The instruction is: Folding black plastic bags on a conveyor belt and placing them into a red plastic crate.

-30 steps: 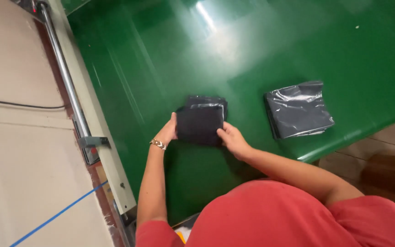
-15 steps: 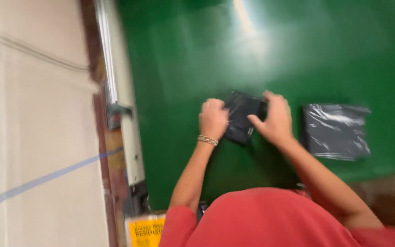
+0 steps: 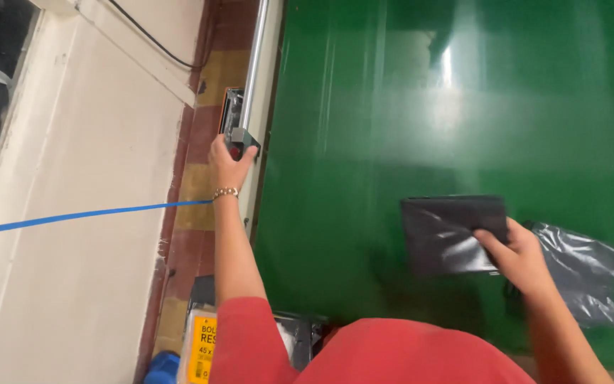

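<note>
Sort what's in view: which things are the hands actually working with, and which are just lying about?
In hand:
- dark bagged packet, pinned on the green belt by the right hand
- small box on the rail, touched by the left hand

Lying about:
- second grey bag, beside the right hand
- blue tape line
- yellow-labelled box
- black cable

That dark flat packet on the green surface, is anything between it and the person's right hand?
Nothing visible: the right hand already rests on the dark packet, fingers on its right edge. The left hand is far off, at the metal bracket on the side rail.
</note>
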